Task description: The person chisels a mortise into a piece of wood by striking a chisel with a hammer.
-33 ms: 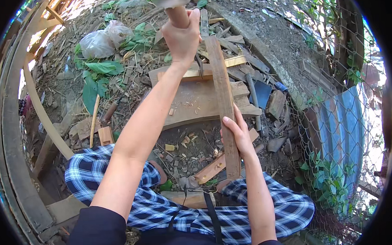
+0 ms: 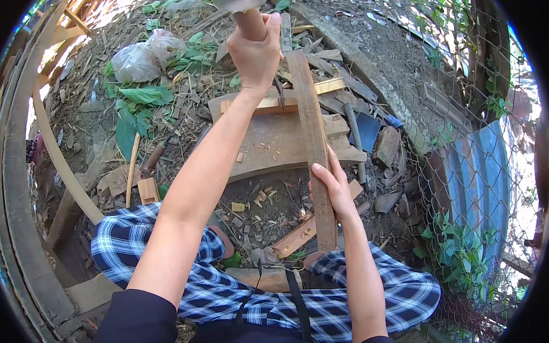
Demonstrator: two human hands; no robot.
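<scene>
My left hand [image 2: 255,54] is raised ahead of me, its fingers wrapped round a thick wooden tool handle [image 2: 250,25]. A blurred grey metal piece tops the handle; the kind of tool is unclear. Just below that hand shows a thin dark metal piece [image 2: 280,94], its link to the tool hidden. My right hand [image 2: 334,186] grips a long narrow wooden board [image 2: 313,140] from the right, thumb on top and fingers partly hidden. This board slants away from me, over a wide curved wooden slab [image 2: 264,149]. A pale wood strip [image 2: 263,106] lies crosswise on the slab.
Long curved boards [image 2: 18,180] stand at the left. A chain-link fence [image 2: 449,165] and blue corrugated sheet [image 2: 477,176] line the right. Around the slab lie wood scraps, chips, a plastic bag [image 2: 146,57] and a piece of wood with holes [image 2: 296,237].
</scene>
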